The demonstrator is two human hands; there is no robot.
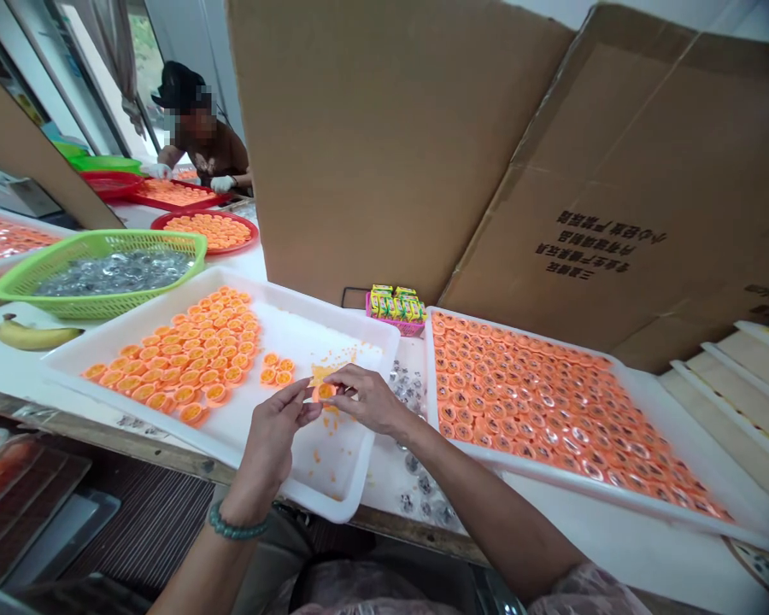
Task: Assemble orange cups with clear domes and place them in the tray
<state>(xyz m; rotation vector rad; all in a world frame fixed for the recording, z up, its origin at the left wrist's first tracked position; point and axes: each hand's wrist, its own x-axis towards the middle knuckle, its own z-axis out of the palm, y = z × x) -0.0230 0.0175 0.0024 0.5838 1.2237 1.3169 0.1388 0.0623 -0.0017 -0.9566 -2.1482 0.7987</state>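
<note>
My left hand (274, 431) and my right hand (366, 399) meet over a white tray (339, 504), both pinching one small orange round piece (325, 392). Several more orange pieces (185, 354) lie in rows on the left part of that tray, with orange crumbs near my fingers. A second white tray (753, 534) to the right is filled with several orange pieces topped by clear covers (551, 401). A green bead bracelet sits on my left wrist.
Small clear covers (416, 483) lie loose between the trays. A green basket (13, 282) of clear covers and a banana (29, 335) sit left. A pink basket of small boxes (396, 307) stands before cardboard sheets (384, 128). Another person (198, 141) works at red trays behind.
</note>
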